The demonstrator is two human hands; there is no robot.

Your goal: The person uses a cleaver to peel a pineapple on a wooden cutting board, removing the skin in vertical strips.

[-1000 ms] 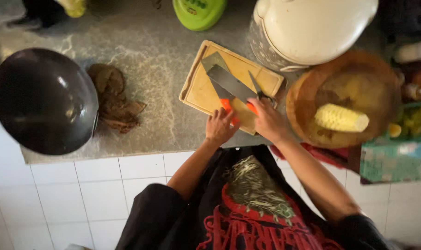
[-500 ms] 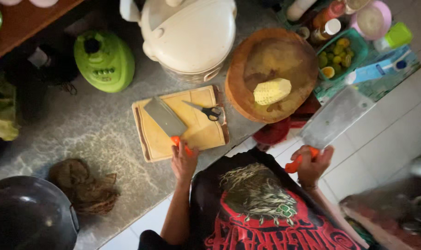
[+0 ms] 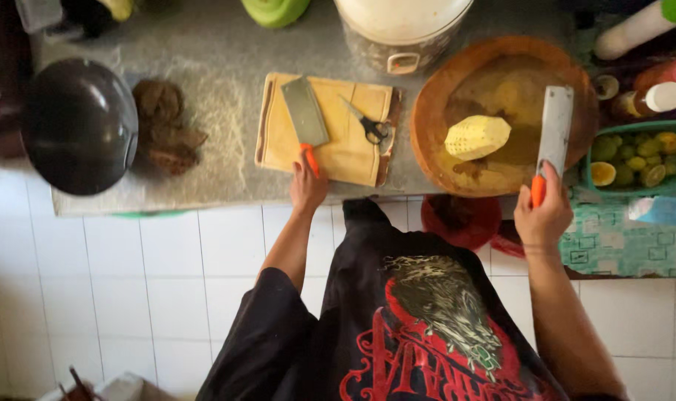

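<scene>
- While the left hand (image 3: 307, 186) wraps the orange handle of a cleaver (image 3: 304, 111) lying on the rectangular cutting board (image 3: 353, 152) near the counter's front edge, nothing there is cut yet.
- Right hand (image 3: 544, 217) grips a second cleaver (image 3: 556, 130) over the round wooden block (image 3: 434, 111) at the counter's right end; peeled pineapple (image 3: 477, 137) sits whole, so slicing remains.
- Scissors (image 3: 368, 125) lie unused on the board.

Far right: white-capped reddish bottle (image 3: 661, 93) (label unreadable) above a blue packet (image 3: 665, 211).

Left hand (image 3: 307, 186) and right hand (image 3: 542, 215) both forward, fingers curled closed
</scene>
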